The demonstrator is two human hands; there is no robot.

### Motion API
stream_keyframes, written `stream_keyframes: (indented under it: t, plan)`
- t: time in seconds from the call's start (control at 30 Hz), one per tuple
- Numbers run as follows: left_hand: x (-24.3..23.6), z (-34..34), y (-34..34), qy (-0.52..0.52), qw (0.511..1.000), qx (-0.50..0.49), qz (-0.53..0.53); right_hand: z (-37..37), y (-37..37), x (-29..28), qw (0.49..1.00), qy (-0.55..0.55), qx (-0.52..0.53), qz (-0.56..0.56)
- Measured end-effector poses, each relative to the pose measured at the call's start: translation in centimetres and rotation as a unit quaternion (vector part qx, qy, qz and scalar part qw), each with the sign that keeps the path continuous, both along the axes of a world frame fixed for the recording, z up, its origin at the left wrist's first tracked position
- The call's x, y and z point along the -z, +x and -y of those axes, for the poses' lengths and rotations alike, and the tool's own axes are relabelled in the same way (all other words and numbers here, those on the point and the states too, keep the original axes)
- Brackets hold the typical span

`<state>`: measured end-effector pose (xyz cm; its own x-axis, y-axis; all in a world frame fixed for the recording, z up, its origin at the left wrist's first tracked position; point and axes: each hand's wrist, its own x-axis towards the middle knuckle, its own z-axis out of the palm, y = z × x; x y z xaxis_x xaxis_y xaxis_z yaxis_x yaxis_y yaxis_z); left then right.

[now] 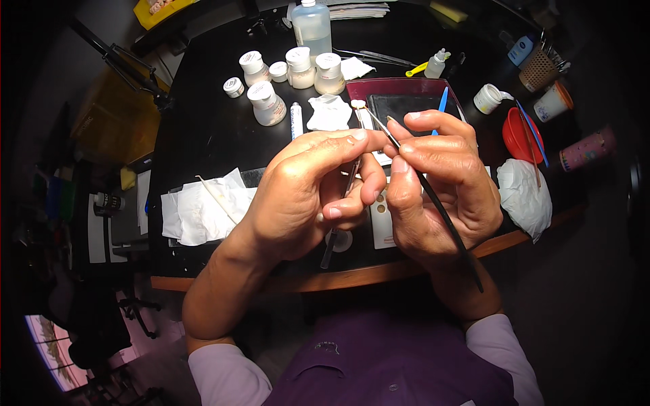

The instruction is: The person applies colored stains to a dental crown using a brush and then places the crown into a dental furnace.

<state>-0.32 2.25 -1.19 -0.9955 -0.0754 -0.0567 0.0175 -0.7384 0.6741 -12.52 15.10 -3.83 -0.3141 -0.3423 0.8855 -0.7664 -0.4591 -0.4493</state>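
My left hand [308,179] is closed around a slim dark holder [335,240], whose upper end carries a small pale, tooth-like piece [359,103]. In my right hand [447,186] is a long black brush [443,213], pinched between thumb and fingers, with its thin tip at or very near the pale piece; whether they touch I cannot tell. The fingertips of both hands meet or nearly meet. A dark tray with a maroon lid [399,86] lies behind the hands, and a pale slab [380,230] lies below them.
Several lidded jars [266,108], a large bottle [311,30] and crumpled paper [328,114] stand or lie at the back of the black desk. At right are a red bowl [514,135], cups [552,101] and a white bundle [521,196]. Tissues [186,216] lie left; a lamp arm [115,54] overhangs.
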Motion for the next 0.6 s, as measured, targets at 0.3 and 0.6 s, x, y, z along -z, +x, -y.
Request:
stream_keyframes:
  t: [0.3, 0.6]
  plan:
    - [-0.10, -0.07, -0.02, -0.003, 1.000, -0.006, 0.003, 0.21, 0.02, -0.16, 1.000, -0.011, 0.015, -0.002]
    - [-0.02, -0.09, -0.11, -0.009, 1.000, -0.002, 0.001, -0.01, -0.03, -0.01, 1.000, 0.005, 0.000, -0.009]
